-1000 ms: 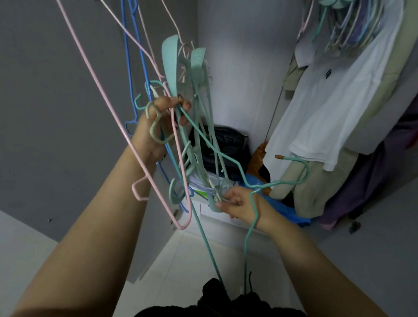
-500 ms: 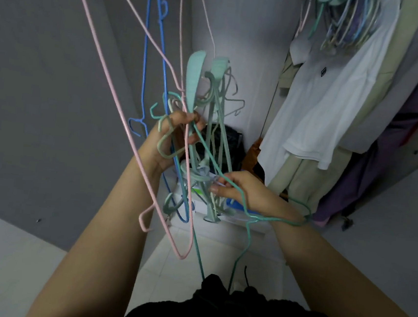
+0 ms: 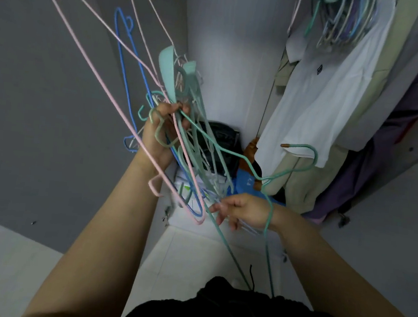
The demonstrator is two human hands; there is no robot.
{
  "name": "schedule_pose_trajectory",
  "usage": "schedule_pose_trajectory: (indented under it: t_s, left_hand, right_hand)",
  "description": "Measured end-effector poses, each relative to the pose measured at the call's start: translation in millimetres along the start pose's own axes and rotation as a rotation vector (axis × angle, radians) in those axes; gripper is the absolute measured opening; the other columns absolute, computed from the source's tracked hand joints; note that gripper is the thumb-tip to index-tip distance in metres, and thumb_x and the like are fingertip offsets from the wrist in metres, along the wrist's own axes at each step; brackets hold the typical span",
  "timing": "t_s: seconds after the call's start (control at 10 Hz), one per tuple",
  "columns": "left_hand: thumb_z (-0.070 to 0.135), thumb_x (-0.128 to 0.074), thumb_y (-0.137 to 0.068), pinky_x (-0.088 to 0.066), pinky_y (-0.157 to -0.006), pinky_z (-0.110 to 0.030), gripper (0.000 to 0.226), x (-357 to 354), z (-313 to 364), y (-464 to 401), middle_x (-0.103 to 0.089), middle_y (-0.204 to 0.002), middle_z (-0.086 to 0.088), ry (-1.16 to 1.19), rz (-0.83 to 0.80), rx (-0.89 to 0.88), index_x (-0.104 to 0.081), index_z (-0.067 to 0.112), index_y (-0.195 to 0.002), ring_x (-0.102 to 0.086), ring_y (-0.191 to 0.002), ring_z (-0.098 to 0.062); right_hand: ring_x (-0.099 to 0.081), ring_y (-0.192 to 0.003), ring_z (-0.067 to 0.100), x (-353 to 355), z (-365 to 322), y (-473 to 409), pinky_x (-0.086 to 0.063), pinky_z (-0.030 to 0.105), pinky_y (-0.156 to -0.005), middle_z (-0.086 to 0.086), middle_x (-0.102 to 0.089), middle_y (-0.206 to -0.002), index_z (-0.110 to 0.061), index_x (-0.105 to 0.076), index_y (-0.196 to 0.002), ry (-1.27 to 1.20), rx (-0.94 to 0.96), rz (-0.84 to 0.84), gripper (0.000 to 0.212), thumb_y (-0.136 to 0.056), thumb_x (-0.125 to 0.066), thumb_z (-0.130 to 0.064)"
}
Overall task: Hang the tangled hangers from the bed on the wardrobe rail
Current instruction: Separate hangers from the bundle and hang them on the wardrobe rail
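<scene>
My left hand (image 3: 162, 130) is raised in front of the open wardrobe and grips a tangled bundle of hangers (image 3: 196, 147) near their hooks. The bundle holds a long pink wire hanger (image 3: 102, 84), a blue one (image 3: 126, 48) and several teal and white ones. One teal wire hanger (image 3: 302, 154) sticks out to the right, with its hook near the hanging clothes and its wire looped over my right wrist. My right hand (image 3: 241, 210) is at the bundle's lower ends, fingers spread and touching thin white strands. Other hangers (image 3: 343, 20) hang at the top right; the rail itself is out of view.
A white shirt (image 3: 319, 92), beige garments and a purple garment (image 3: 395, 150) hang on the right. A black bag (image 3: 220, 139) and blue fabric (image 3: 246, 185) lie on the wardrobe bottom. The grey door (image 3: 43, 91) stands at the left, with white floor tiles (image 3: 188, 253) below.
My right hand has moved down and its fingers have loosened from pinching the bundle's lower ends. The teal hanger's hook has swung out to the right. My left hand keeps its grip.
</scene>
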State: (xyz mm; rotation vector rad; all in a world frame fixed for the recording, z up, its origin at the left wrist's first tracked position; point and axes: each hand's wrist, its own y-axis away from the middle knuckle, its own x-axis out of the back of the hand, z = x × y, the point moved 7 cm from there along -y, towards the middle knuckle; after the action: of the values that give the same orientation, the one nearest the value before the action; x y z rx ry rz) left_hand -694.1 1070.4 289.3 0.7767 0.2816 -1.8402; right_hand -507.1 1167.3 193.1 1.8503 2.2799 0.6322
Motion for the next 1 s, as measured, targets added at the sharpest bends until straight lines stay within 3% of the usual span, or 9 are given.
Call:
schedule_pose_trajectory:
  t_s: [0.1, 0.2, 0.3, 0.4, 0.5, 0.7, 0.8, 0.9, 1.0]
  left_hand:
    - [0.019, -0.053, -0.081, -0.043, -0.050, -0.022, 0.005, -23.5, -1.2, 7.2, -0.063, -0.076, 0.002, -0.059, -0.240, 0.019, -0.055, 0.014, -0.080, -0.053, -0.057, -0.011]
    - [0.015, -0.054, -0.078, -0.044, -0.047, -0.021, 0.004, -32.8, -5.1, 9.3, -0.065, -0.073, 0.001, 0.000, -0.264, 0.040, -0.052, 0.012, -0.080, -0.054, -0.051, -0.010]
    - [0.009, -0.046, -0.089, -0.046, -0.043, -0.019, 0.014, -41.9, -11.3, 12.3, -0.065, -0.064, 0.002, 0.005, -0.255, 0.074, -0.056, 0.008, -0.080, -0.056, -0.046, -0.008]
    - [0.011, -0.041, -0.094, -0.046, -0.044, -0.017, 0.033, -48.1, -19.0, 14.4, -0.061, -0.054, 0.001, -0.011, -0.251, 0.115, -0.065, 0.008, -0.073, -0.057, -0.044, -0.008]
    - [0.012, -0.046, -0.088, -0.050, -0.051, -0.023, 0.025, -49.3, -22.8, 10.3, -0.061, -0.060, -0.001, -0.026, -0.267, 0.102, -0.065, 0.009, -0.072, -0.059, -0.054, -0.013]
    - [0.015, -0.051, -0.085, -0.047, -0.050, -0.020, 0.014, -44.5, -22.8, 5.4, -0.060, -0.058, 0.003, -0.115, -0.228, 0.037, -0.059, 0.010, -0.074, -0.056, -0.052, -0.009]
    - [0.009, -0.045, -0.092, -0.049, -0.050, -0.019, 0.036, -46.7, -25.7, 7.1, -0.061, -0.058, 0.001, 0.007, -0.262, 0.059, -0.063, 0.012, -0.062, -0.057, -0.049, -0.010]
    - [0.014, -0.054, -0.083, -0.048, -0.057, -0.020, 0.009, -47.4, -29.2, 6.9, -0.064, -0.066, 0.001, 0.029, -0.278, 0.060, -0.058, 0.012, -0.075, -0.057, -0.056, -0.010]
    - [0.016, -0.054, -0.083, -0.049, -0.059, -0.021, 0.004, -41.3, -38.4, 4.1, -0.068, -0.069, 0.002, 0.002, -0.270, 0.085, -0.053, 0.012, -0.083, -0.059, -0.058, -0.009]
  right_hand:
    - [-0.065, -0.076, 0.015, 1.1, 8.6, 4.7, -0.047, 0.023, -0.072, -0.005, -0.064, -0.111, -0.032, -0.065, -0.105, 0.062, -0.045, -0.009, 0.025, -0.102, -0.042, -0.024]
    - [-0.067, -0.082, 0.006, -6.3, 25.3, 7.2, -0.045, 0.024, -0.081, -0.012, -0.057, -0.122, -0.018, -0.060, -0.123, 0.115, -0.141, -0.120, 0.027, -0.100, -0.046, -0.015]
    - [-0.066, -0.085, 0.013, -16.0, 36.0, 10.8, -0.048, 0.027, -0.083, -0.002, -0.060, -0.119, -0.022, -0.062, -0.116, 0.026, -0.179, -0.127, 0.022, -0.098, -0.051, -0.014]
    - [-0.061, -0.077, 0.015, -14.9, 26.5, 10.7, -0.051, 0.030, -0.081, 0.005, -0.066, -0.102, -0.019, -0.060, -0.110, -0.290, -0.038, 0.023, 0.021, -0.091, -0.059, -0.008]
    - [-0.061, -0.078, 0.015, -9.3, 14.9, 16.6, -0.046, 0.035, -0.082, 0.006, -0.069, -0.089, -0.020, -0.055, -0.116, -0.623, 0.063, 0.070, 0.042, -0.077, -0.061, -0.005]
    - [-0.052, -0.078, 0.015, -5.6, 4.7, 22.8, -0.052, 0.032, -0.079, 0.001, -0.055, -0.085, 0.000, -0.053, -0.123, -0.499, 0.034, 0.075, 0.029, -0.095, -0.052, -0.008]
    - [-0.054, -0.078, 0.016, -3.9, -14.1, 26.5, -0.050, 0.035, -0.081, -0.003, -0.056, -0.086, -0.021, -0.060, -0.105, -0.451, 0.078, 0.065, 0.015, -0.091, -0.055, -0.018]
    - [-0.044, -0.069, 0.014, -6.3, -25.8, 26.5, -0.044, 0.027, -0.067, -0.014, -0.058, -0.079, -0.021, -0.056, -0.103, -0.295, 0.102, 0.050, 0.023, -0.080, -0.059, -0.025]
    - [-0.047, -0.072, 0.018, -8.0, -29.2, 27.6, -0.042, 0.020, -0.059, 0.000, -0.066, -0.109, -0.009, -0.048, -0.123, -0.184, 0.114, -0.030, 0.043, -0.086, -0.062, -0.025]
